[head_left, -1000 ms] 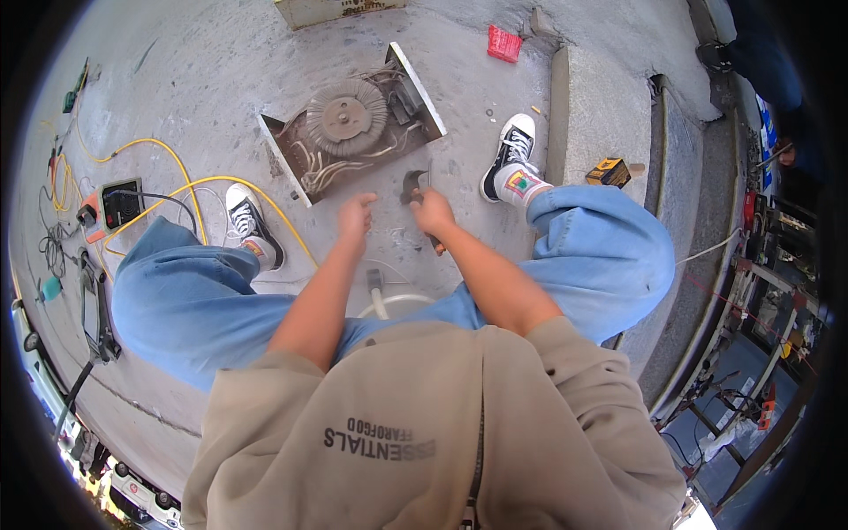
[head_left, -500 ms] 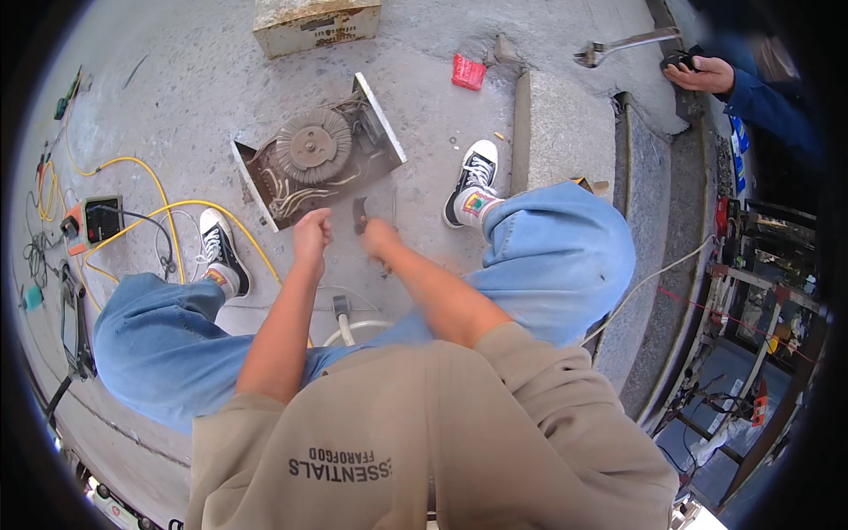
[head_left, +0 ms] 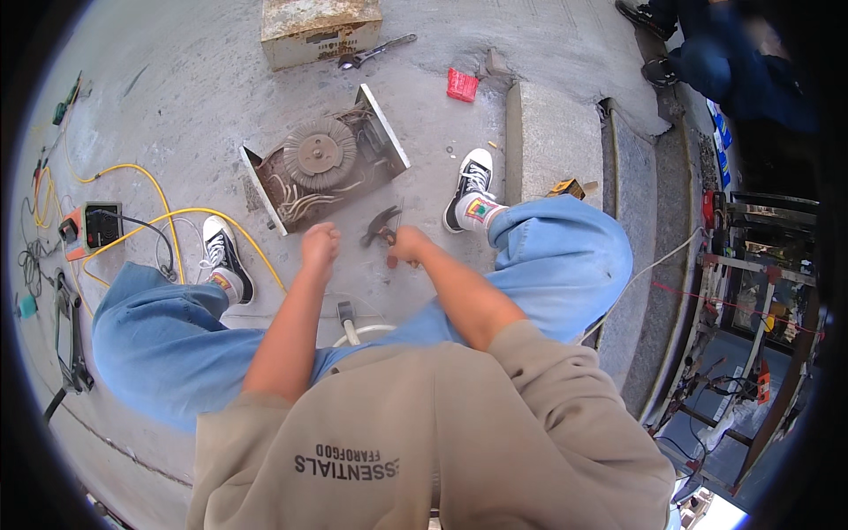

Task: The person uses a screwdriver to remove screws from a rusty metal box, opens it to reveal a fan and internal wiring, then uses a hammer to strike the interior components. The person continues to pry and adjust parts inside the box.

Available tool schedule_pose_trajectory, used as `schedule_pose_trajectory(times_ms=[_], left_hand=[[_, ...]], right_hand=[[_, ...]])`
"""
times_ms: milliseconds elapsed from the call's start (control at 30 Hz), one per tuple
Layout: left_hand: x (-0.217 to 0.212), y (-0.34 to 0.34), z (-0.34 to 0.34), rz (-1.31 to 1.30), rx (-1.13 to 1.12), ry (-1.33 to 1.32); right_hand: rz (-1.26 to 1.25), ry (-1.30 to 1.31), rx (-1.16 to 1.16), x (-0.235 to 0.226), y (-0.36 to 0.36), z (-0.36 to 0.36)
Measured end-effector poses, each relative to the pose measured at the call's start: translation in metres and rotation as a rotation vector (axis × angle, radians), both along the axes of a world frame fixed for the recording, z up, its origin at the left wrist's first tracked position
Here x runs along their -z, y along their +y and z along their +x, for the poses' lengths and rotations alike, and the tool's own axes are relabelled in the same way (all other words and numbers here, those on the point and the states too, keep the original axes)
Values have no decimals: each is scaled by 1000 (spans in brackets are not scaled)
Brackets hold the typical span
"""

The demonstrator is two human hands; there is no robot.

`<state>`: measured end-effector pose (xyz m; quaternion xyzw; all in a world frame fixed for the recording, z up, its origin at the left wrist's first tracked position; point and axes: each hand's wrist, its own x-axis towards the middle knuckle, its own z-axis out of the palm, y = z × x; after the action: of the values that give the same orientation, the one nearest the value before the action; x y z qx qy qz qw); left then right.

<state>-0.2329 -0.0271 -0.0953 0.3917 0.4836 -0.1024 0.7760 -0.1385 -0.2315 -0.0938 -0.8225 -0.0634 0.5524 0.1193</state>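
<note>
A claw hammer [head_left: 382, 224] is in my right hand [head_left: 408, 246], which is closed around it. Beside the hammer head shows a thin metal shaft [head_left: 401, 210]; whether I hold it or it lies on the floor I cannot tell. My left hand [head_left: 320, 251] is a loose fist, and anything inside it is hidden. Just beyond that fist stands an opened electrical unit with a round, finned copper coil [head_left: 315, 154], loose wires and an upright metal panel [head_left: 385, 128]. Near the far metal box, an adjustable wrench [head_left: 376, 53] rests on the floor.
The rusty metal box [head_left: 320, 42] is at the far side. A red packet [head_left: 461, 85] lies near the concrete block [head_left: 552, 141]. Yellow cable [head_left: 221, 214] runs from an orange-and-grey device [head_left: 95, 228]. Another person's dark-clothed legs [head_left: 707, 66] are at the upper right.
The wrench, in mid-air near the other person's hand before, now lies by the metal box. That hand no longer shows. My right hand has shifted right with the hammer.
</note>
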Motion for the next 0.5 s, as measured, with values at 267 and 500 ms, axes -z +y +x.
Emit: schedule_pose_trajectory(times_ms=[267,500], left_hand=[[-2,-4,-6,63,13,37],[-23,1,6,197,58,81]], right_hand=[[27,-195,-191,-4,16,-7],[151,-200,-341,-19,34,-5]])
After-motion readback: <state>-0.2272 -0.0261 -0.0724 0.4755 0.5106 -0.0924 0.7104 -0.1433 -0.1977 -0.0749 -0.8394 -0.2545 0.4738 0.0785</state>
